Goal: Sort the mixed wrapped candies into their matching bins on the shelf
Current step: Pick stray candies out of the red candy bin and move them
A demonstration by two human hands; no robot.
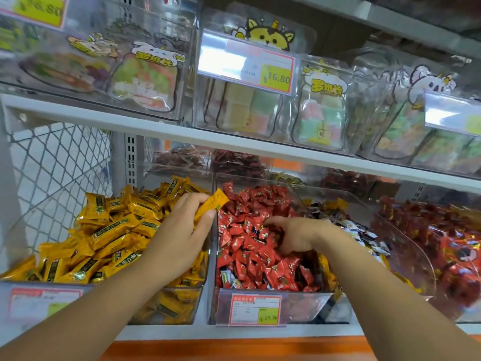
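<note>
Yellow, red and orange fill my shelf view

I see yellow wrappers point(112, 230) with dark green label bands in the left bin point(169, 304), and the candy point(212, 204) in my left hand point(179, 230) shows plain orange-yellow; the middle bin point(307, 306) holds red wrappers point(250, 256) with small white and gold print, black-and-white wrappers point(359, 230) beside them; the price tag point(255, 308) is white, red-bordered, with a yellow-green patch; the shelf board point(182, 134) is white, the strip point(234, 347) below orange, the side mesh point(59, 157) white in a diamond pattern; clear bags point(322, 118) above show pastel green, pink and yellow blocks
</note>
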